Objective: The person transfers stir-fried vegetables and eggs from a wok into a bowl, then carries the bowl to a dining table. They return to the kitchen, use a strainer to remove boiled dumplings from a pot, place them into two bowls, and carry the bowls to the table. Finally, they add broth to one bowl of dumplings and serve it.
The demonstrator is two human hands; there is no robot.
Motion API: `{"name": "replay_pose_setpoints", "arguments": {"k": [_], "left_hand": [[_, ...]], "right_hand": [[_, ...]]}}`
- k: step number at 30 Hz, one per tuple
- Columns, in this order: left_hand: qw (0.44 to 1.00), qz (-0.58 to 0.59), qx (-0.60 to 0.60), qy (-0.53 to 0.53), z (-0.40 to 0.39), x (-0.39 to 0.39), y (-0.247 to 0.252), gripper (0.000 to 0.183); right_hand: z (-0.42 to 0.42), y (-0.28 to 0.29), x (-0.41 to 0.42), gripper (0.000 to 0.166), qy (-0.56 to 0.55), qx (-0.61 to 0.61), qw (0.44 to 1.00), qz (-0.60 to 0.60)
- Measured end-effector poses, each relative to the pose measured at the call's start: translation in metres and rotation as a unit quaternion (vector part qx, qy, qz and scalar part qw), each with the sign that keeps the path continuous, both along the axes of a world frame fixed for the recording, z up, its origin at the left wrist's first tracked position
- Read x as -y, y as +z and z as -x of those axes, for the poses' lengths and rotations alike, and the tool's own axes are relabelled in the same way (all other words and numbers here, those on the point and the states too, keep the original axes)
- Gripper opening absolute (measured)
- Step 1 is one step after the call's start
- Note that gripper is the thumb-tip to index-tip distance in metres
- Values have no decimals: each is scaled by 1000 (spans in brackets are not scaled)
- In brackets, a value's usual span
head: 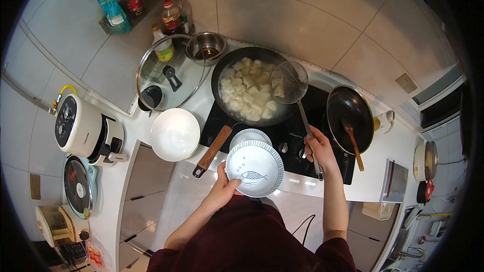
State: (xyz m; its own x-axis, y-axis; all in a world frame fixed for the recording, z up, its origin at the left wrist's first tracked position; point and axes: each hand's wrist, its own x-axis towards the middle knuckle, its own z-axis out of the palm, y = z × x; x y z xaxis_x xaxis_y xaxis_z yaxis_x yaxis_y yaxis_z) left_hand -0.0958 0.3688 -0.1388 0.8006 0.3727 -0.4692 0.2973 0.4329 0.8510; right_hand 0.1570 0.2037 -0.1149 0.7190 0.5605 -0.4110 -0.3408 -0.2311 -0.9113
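My left hand (224,186) grips the rim of a white bowl (261,160) with a blue fish drawing, thumb inside it. Partly behind that bowl shows a second patterned bowl (250,134); what supports it is hidden. In my right hand (320,147) is the handle of a wire-mesh skimmer (290,79), its head over the right side of a dark wok (272,119). Many dumplings (247,87) crowd the cloudy liquid in the wok, and a few show at the skimmer's mesh. The wok's wooden handle (213,149) points toward me.
Left of the wok are a white bowl (175,135), a glass lid (187,83) and a steel bowl (200,51) with dark liquid. A second pan (351,111) holding a wooden spatula (353,143) stands right on the black cooktop (278,141). An air fryer (87,126) occupies the left counter.
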Motion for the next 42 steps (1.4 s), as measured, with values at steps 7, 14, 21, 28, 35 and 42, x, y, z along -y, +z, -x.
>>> {"name": "replay_pose_setpoints", "arguments": {"k": [7, 14, 21, 28, 35, 42], "left_hand": [[1000, 29, 6, 10, -3, -6, 12, 64], [1000, 23, 0, 21, -2, -8, 12, 63], [999, 23, 10, 31, 2, -13, 10, 63], [1000, 23, 8, 14, 3, -18, 8, 62], [1000, 19, 1, 7, 2, -20, 10, 63], [999, 31, 4, 10, 4, -23, 11, 63]], "right_hand": [[3, 2, -3, 47, -1, 38, 999, 22], [14, -19, -15, 48, 37, 122, 986, 111], [22, -21, -18, 48, 35, 16, 998, 56], [27, -21, -27, 44, -6, -79, 997, -27], [29, -24, -28, 35, -43, -213, 967, -137], [32, -20, -18, 35, -43, -292, 932, -209]]}}
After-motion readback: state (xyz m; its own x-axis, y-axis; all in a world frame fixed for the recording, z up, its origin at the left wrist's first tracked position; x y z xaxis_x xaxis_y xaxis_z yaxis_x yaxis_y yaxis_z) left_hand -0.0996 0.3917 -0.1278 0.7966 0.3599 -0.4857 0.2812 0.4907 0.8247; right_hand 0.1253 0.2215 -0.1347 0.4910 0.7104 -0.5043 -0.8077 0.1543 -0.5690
